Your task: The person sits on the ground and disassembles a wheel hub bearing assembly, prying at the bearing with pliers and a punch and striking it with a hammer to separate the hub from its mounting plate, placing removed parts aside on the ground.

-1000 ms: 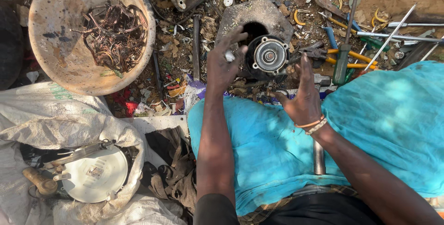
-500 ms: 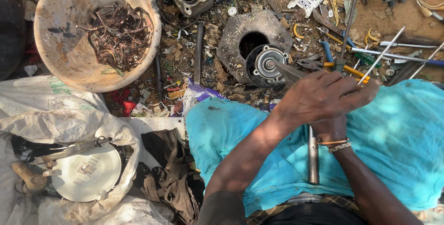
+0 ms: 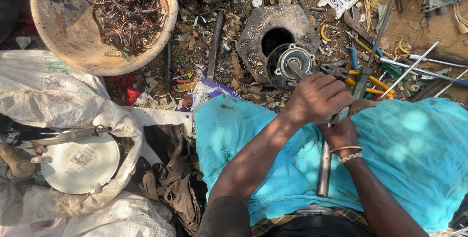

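Over my turquoise lap, my left hand [image 3: 319, 98] and right hand [image 3: 343, 130] both clench a metal rod [image 3: 323, 169] (long axis near-to-far), aimed at the round motor part [image 3: 292, 60] just beyond.

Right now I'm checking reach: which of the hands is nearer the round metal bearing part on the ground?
Left. The left hand sits just below and right of the round metal bearing part; the right hand is lower, beneath the left.
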